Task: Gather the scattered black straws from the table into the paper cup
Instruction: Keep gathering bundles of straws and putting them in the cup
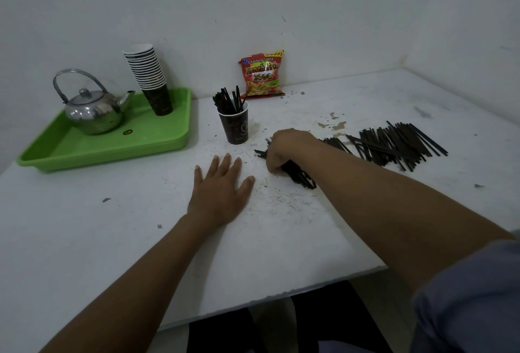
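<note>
Head view: my right hand is curled around a bundle of black straws lying diagonally, paper cup just up-left of it, while my left hand rests spread flat.

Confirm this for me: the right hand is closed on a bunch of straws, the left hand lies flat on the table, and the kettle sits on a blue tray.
One detail is wrong: the tray is green, not blue, as the head view shows. The rest stands: the right hand is closed on a bunch of straws, the left hand lies flat on the table, and the kettle sits on that tray.
</note>
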A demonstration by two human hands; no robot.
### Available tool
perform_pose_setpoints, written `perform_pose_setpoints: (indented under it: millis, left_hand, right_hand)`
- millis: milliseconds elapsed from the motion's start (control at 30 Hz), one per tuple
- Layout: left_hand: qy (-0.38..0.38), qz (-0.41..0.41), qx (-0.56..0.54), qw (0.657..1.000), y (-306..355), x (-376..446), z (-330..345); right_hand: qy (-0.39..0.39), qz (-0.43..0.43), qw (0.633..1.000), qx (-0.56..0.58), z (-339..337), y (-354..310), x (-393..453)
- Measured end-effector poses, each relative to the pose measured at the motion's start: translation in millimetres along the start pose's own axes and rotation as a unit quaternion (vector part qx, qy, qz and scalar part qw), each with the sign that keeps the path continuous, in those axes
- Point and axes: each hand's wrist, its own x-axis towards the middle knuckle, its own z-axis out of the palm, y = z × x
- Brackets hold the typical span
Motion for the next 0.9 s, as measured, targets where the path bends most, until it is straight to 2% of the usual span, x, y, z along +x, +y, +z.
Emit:
perform_pose_setpoints:
  millis: [733, 900]
  left_hand:
    - [0.006, -0.001, -0.007, 1.000, 1, -1, -1]
    - [0.008, -0.003, -0.005, 1.000, 1, 0, -1]
  right_hand:
    - [0.047, -0.056, 0.992, -0.106, 5, 1, -3]
    - [0.035, -0.058, 0.989, -0.133, 9, -9, 1]
